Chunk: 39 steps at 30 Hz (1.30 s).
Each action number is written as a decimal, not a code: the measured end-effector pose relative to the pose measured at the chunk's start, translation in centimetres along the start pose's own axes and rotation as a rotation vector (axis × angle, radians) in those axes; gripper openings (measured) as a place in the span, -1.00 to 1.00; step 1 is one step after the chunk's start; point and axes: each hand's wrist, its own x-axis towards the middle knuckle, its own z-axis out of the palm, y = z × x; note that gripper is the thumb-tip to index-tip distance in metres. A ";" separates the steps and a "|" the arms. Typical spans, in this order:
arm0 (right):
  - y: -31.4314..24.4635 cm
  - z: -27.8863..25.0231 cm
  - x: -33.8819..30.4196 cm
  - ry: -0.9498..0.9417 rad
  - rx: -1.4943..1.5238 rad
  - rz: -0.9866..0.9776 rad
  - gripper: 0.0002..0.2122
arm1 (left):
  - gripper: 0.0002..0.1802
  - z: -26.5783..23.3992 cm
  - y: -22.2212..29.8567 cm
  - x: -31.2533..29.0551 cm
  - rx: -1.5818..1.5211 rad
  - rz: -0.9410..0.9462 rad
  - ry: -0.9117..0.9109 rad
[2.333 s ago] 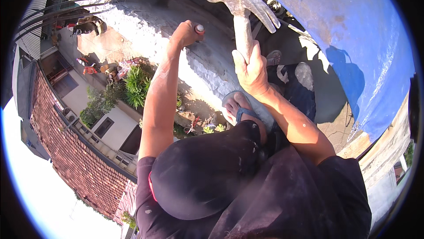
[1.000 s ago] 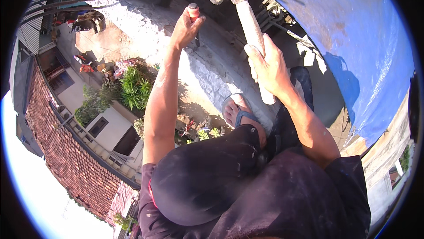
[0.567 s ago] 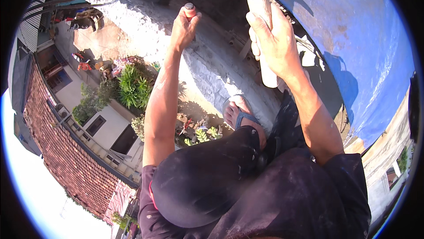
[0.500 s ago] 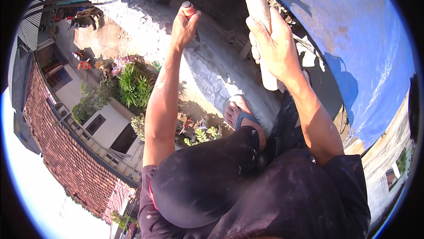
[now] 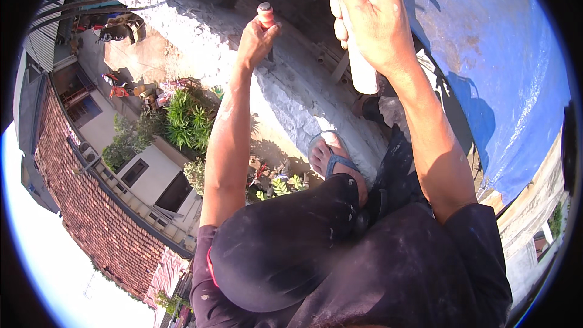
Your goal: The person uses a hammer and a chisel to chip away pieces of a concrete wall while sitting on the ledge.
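Observation:
My left hand (image 5: 254,44) is closed around a chisel (image 5: 266,17) with a red handle and a grey metal cap. The cap points up out of the fist, and a bit of dark blade shows below it, close to the rough white wall top (image 5: 285,100). Raised at the upper right, my right hand (image 5: 381,24) wraps round a thick, pale wooden handle (image 5: 363,76). Its lower end sticks out below my palm. The handle's far end runs out of the picture, so any head on it is hidden.
My sandalled foot (image 5: 331,155) rests on the wall top. A blue sheet (image 5: 504,73) spans the right side. Below to the left lie a courtyard (image 5: 143,55), green plants (image 5: 185,118) and a tiled roof (image 5: 91,200). Dark bars (image 5: 91,3) cross at the upper left.
My right hand has lifted up and away with the wooden handle. My left hand with the chisel has shifted only slightly to the right.

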 end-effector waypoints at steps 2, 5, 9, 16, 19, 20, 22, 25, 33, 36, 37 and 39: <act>0.1 0.6 1.0 0.047 0.418 0.240 -0.55 | -0.76 0.0 -0.2 0.1 -0.005 0.014 0.000; 5.6 0.5 2.4 -0.161 -0.403 0.028 -0.67 | -0.75 0.7 -0.3 1.2 -0.020 0.033 -0.036; 5.2 1.3 2.7 -0.484 -0.501 0.175 -0.67 | -0.66 1.7 -4.3 0.9 0.092 0.053 -0.067; 4.1 1.6 1.3 -0.082 -0.059 0.187 -0.72 | -0.64 1.8 0.2 -0.2 0.190 -0.041 -0.004; 5.2 0.3 0.0 -0.108 -0.110 0.219 -0.70 | -0.64 1.1 1.0 -0.6 0.181 -0.050 0.015; 5.9 -0.1 -0.6 -0.118 -0.158 0.223 -0.66 | -0.64 1.2 0.8 -0.6 0.180 -0.051 0.010; 6.3 -0.7 -1.8 -0.118 -0.125 0.287 -0.66 | -0.63 1.1 0.3 -0.1 0.307 -0.026 0.015; 7.3 -1.1 -3.4 -0.112 -0.102 0.381 -0.66 | -0.62 0.9 -0.4 0.2 0.275 -0.079 -0.071; 8.5 -1.2 -6.8 -0.119 -0.141 0.489 -0.66 | -0.63 0.2 -0.6 2.3 0.254 -0.170 -0.121; 9.2 -0.3 -6.5 -0.145 -0.112 0.501 -0.66 | -0.65 0.4 -2.1 2.7 0.172 -0.120 -0.199; 9.2 0.0 -6.6 -0.153 -0.112 0.503 -0.66 | -0.64 0.6 -2.7 2.8 0.281 -0.144 -0.224; 9.3 0.3 -6.5 -0.153 -0.094 0.504 -0.66 | -0.60 1.7 -1.7 2.4 0.605 -0.280 -0.225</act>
